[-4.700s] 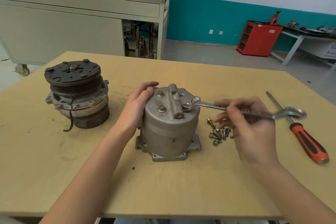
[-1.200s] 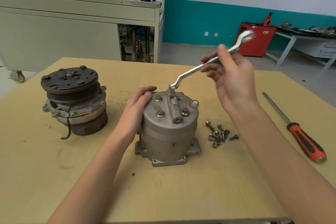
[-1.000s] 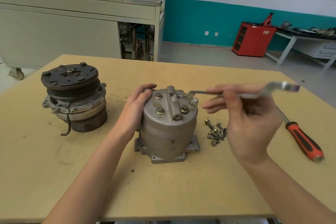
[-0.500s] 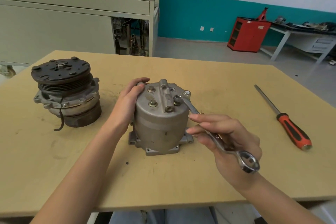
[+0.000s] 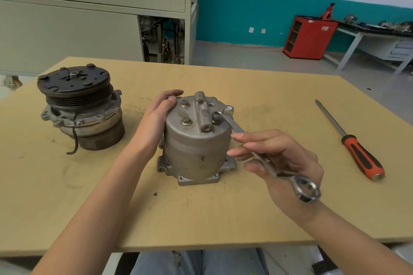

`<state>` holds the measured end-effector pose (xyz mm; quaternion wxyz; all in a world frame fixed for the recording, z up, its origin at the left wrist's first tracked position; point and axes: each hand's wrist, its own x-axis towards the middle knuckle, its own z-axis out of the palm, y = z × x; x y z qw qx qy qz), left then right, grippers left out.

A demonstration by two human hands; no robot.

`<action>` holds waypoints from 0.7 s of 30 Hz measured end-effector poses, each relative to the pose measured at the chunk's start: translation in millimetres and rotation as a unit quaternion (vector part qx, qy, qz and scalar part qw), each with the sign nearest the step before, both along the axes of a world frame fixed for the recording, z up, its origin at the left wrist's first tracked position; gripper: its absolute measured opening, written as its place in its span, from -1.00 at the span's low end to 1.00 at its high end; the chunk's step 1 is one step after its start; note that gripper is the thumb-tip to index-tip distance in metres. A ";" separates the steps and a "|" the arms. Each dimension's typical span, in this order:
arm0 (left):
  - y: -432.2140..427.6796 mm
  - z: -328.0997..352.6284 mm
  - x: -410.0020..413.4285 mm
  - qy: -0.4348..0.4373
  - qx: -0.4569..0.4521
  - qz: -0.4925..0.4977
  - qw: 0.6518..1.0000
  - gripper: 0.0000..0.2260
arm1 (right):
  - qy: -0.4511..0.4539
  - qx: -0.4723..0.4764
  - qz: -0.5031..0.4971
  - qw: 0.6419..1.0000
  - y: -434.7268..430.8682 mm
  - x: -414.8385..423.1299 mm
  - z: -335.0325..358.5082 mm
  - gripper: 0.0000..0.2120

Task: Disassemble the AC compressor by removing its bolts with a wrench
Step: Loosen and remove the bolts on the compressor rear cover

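Note:
A grey metal AC compressor housing (image 5: 196, 147) stands upright in the middle of the table. My left hand (image 5: 156, 118) grips its upper left edge. Two bolts (image 5: 185, 121) show on the left of its top face. A silver ring wrench (image 5: 266, 158) sits with its small ring end on a bolt at the top right (image 5: 216, 116). My right hand (image 5: 281, 158) holds the wrench shaft, with the large ring end sticking out near my wrist. The loose bolts seen earlier to the right of the housing are hidden behind my right hand.
A second compressor part with a black pulley (image 5: 78, 105) stands at the left of the wooden table (image 5: 223, 219). A red-handled screwdriver (image 5: 350, 140) lies at the right. Beyond the table are a beige cabinet (image 5: 89, 18) and a red cabinet (image 5: 309, 38).
My right hand lifted the wrench off the top, swung it around in the air, and brought it back down onto the right-hand bolt, handle now pointing toward me. My left hand stayed put.

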<state>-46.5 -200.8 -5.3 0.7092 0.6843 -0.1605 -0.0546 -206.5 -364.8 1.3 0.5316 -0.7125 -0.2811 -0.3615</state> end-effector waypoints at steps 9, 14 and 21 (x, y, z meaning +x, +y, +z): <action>0.3 -0.9 0.0 -0.001 -0.001 -0.003 1.000 -0.76 | 0.064 0.027 0.069 0.995 -15.2 -0.4 5.6 -0.73; 0.0 0.5 -0.2 -0.006 0.002 -0.003 1.000 -0.76 | 0.044 0.034 0.050 0.997 -6.8 1.9 0.9 -0.77; 0.0 1.5 -1.0 -0.007 -0.006 -0.002 1.000 -0.76 | 0.138 0.257 0.049 0.955 -20.4 6.6 -2.4 -0.85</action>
